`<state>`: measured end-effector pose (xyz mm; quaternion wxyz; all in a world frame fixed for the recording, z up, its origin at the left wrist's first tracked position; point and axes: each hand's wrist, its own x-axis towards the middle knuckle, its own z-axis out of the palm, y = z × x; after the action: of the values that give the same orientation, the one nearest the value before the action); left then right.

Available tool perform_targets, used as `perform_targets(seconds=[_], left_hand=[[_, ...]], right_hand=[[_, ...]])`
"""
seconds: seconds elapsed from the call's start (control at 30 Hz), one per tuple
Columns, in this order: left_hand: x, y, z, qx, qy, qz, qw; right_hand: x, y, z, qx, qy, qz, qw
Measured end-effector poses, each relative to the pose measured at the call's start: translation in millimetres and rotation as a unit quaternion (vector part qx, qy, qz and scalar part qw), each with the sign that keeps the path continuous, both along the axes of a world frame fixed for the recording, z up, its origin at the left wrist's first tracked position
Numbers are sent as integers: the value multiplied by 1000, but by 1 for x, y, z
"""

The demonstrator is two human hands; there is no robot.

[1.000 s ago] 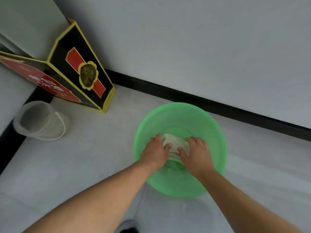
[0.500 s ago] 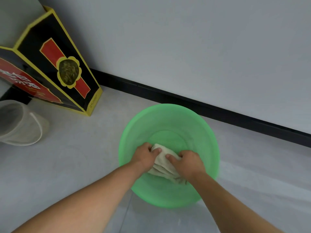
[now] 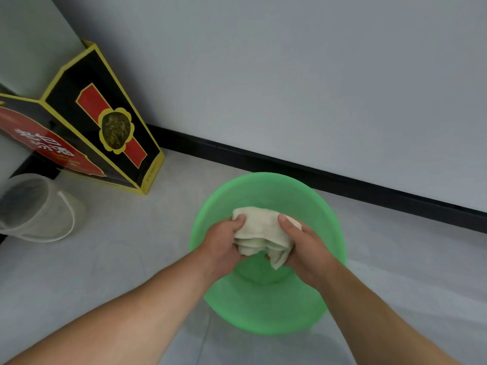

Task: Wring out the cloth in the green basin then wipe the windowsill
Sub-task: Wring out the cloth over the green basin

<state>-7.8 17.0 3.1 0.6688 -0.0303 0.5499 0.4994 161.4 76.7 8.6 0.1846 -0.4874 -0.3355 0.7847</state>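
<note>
Over the green basin [image 3: 266, 306], both hands [image 3: 266, 243] clamp the bunched cloth [image 3: 259, 227], hiding its underside.

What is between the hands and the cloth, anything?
Nothing visible. The left hand and right hand both grip the cloth directly, bunched above the basin.

A pale grey tiled floor [image 3: 118, 259] meets a plain white wall [image 3: 290, 75] along a black skirting board [image 3: 342, 185]. At left, a black, red and yellow carton [image 3: 105, 135] leans beside a translucent plastic bucket [image 3: 39, 209], under soft, even light
</note>
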Motion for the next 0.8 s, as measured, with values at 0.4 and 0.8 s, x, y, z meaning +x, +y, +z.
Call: perform_targets(seconds=[0.4,0.8], left_hand=[[44,2,12,2,352,-56,934],[44,-3,11,52,355,-93,929]], right_hand=[[-33,-29,10,145,-135,-84,977],[-38,-25,6,138,-132,-92,977]])
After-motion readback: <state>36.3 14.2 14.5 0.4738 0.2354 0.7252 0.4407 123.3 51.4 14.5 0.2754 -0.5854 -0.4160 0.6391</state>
